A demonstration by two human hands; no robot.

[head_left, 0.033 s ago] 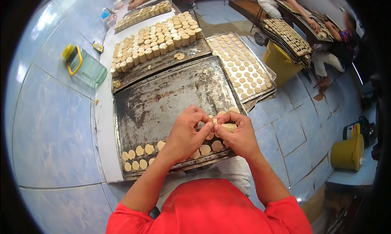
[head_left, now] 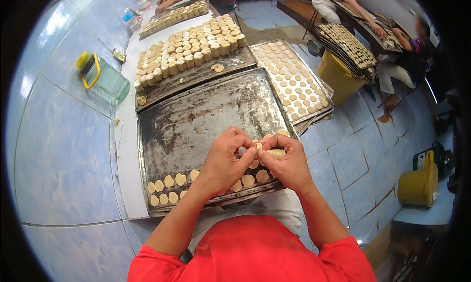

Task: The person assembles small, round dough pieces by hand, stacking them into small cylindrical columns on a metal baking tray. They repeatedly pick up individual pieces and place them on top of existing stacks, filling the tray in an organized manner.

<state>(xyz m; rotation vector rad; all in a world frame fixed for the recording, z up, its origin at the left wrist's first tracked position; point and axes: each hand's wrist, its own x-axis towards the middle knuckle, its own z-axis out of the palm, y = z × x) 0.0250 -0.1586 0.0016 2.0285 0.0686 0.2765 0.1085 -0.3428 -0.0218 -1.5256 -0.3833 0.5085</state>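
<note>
A short stack of thin, pale dough rounds (head_left: 275, 154) lies in my right hand (head_left: 290, 165), its fingers wrapped round it. My left hand (head_left: 223, 159) meets it at the stack's near end, thumb and fingertips pinched on the edge of the front dough rounds. Both hands are over the right front part of a dark, worn metal tray (head_left: 211, 115). Along the tray's front edge, flat rounds (head_left: 163, 198) lie in two rows, partly covered by my left hand and forearm. More rounds (head_left: 248, 180) lie beneath my hands, and a few show just beyond the right one.
Behind stands a tray crowded with stacked dough pieces (head_left: 196, 49). A tray of spaced rounds (head_left: 294, 86) is at the right, by a yellow bucket (head_left: 338, 78). A clear jug (head_left: 110, 81) stands left, against the tiled wall. Other people work at the far end and far right.
My hands hold the same pinch on the stack. The view has shifted very slightly; nothing else visibly differs.
</note>
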